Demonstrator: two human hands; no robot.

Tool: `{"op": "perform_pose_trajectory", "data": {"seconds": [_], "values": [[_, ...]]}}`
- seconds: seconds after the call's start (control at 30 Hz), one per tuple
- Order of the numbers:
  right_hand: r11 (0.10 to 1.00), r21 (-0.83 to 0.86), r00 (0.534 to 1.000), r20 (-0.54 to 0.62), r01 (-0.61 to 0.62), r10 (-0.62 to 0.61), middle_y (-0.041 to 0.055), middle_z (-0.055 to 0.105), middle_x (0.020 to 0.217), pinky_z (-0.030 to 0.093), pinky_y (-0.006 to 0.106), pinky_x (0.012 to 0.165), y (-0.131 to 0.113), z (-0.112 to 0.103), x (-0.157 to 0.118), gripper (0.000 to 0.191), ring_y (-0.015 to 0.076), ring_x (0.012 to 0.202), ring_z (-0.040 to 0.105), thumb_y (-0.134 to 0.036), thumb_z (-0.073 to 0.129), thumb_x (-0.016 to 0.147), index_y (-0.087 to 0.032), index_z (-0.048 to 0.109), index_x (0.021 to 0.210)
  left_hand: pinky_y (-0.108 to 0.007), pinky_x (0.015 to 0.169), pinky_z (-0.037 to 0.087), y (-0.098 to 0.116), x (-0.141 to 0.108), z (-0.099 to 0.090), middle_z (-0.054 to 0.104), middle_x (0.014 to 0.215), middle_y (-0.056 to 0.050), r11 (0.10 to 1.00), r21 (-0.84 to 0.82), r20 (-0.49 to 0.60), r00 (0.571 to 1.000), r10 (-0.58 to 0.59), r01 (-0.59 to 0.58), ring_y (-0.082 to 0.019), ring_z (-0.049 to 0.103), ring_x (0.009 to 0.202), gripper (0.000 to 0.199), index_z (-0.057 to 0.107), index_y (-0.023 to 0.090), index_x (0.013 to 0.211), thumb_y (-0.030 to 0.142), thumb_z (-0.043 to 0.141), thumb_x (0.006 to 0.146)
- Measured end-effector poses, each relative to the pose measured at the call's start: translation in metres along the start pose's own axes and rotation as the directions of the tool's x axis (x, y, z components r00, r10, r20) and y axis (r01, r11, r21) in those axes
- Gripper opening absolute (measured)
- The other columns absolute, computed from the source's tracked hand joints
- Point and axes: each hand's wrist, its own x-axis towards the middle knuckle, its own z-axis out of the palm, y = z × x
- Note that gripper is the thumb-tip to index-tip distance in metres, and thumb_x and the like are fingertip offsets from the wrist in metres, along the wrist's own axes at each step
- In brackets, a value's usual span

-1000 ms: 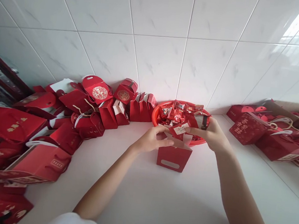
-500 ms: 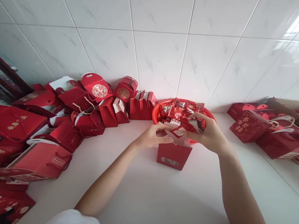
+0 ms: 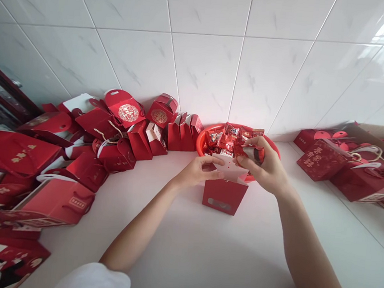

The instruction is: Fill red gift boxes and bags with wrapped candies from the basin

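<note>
Step in hand: filling a small red gift box (image 3: 224,195) with sweets, judged from the open top and the packet poised over it.
Left hand (image 3: 196,170): fingers pinched together on the near-left rim of the box's open white flap (image 3: 229,170), holding the mouth wide.
Right hand (image 3: 267,165): closed around a red and silver sweet packet (image 3: 254,153), just above and to the right of the box mouth.
Box position: standing upright on the white counter (image 3: 202,253), centre of scene, touching or just in front of the red bowl (image 3: 201,141) of sweets.
Box axis: long axis vertical, mouth pointing up, window face toward the near side.
Packet axis: lying roughly left to right in the fist.
Next move calls for: tipping the packet end-down over the mouth while keeping the flap held back.
Surroundings: heaps of red boxes (image 3: 119,128) far left; more red bags (image 3: 322,159) at right.
</note>
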Motion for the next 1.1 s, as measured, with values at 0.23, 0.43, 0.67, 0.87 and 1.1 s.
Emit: {"op": "perform_pose_trajectory", "data": {"seconds": [0.23,0.43,0.67,0.87,1.1], "values": [[0.984,0.177,1.0,0.005,-0.001,0.0,-0.0017,0.053,0.077,0.046,0.03,0.063,-0.002,0.001,0.002,0.01,0.0169,0.07,0.052,-0.025,0.056,0.086,-0.027,0.05,0.093,-0.033,0.083,0.049,-0.004,0.002,0.003,0.071,0.119,-0.009,0.999,-0.029,-0.033,0.999,0.017,-0.018,-0.023,0.065,0.098,0.039,0.076,0.019,0.104,0.047,0.078,0.076],[0.981,0.17,0.996,-0.012,0.09,-0.089,0.0015,0.057,0.081,0.046,0.03,0.061,-0.006,0.001,0.003,0.025,0.0192,0.075,0.055,-0.047,0.065,0.088,-0.026,0.059,0.099,-0.035,0.092,0.049,-0.009,0.003,0.004,0.075,0.113,-0.008,0.995,-0.081,-0.078,0.995,-0.065,0.059,-0.026,0.066,0.107,0.039,0.08,0.021,0.099,0.047,0.082,0.071],[0.983,0.165,0.995,-0.081,0.077,-0.064,0.0017,0.06,0.081,0.046,0.03,0.058,-0.005,-0.003,0.004,0.029,0.0193,0.073,0.057,-0.05,0.07,0.085,-0.025,0.062,0.099,-0.035,0.086,0.051,-0.008,0.004,-0.004,0.079,0.095,-0.008,0.95,-0.294,-0.284,0.938,-0.197,0.11,-0.029,0.069,0.103,0.031,0.082,0.02,0.08,0.041,0.085,0.058],[0.989,0.13,0.995,-0.078,0.069,-0.059,0.0015,0.058,0.078,0.044,0.03,0.056,-0.006,-0.004,0.003,0.028,0.0182,0.069,0.054,-0.05,0.068,0.086,-0.025,0.063,0.098,-0.037,0.088,0.052,-0.007,0.006,-0.004,0.079,0.101,-0.009,0.936,-0.349,-0.335,0.928,-0.165,0.041,-0.027,0.07,0.099,0.035,0.082,0.019,0.084,0.031,0.088,0.052],[0.998,0.057,0.998,-0.059,0.031,-0.028,0.0032,0.057,0.077,0.042,0.032,0.055,-0.008,-0.005,0.003,0.032,0.0209,0.07,0.054,-0.055,0.064,0.086,-0.027,0.062,0.102,-0.039,0.086,0.054,-0.013,0.011,-0.01,0.079,0.087,-0.008,0.899,-0.423,-0.371,0.884,-0.285,0.113,-0.024,0.072,0.085,0.033,0.081,0.017,0.083,0.024,0.087,0.051]]}}
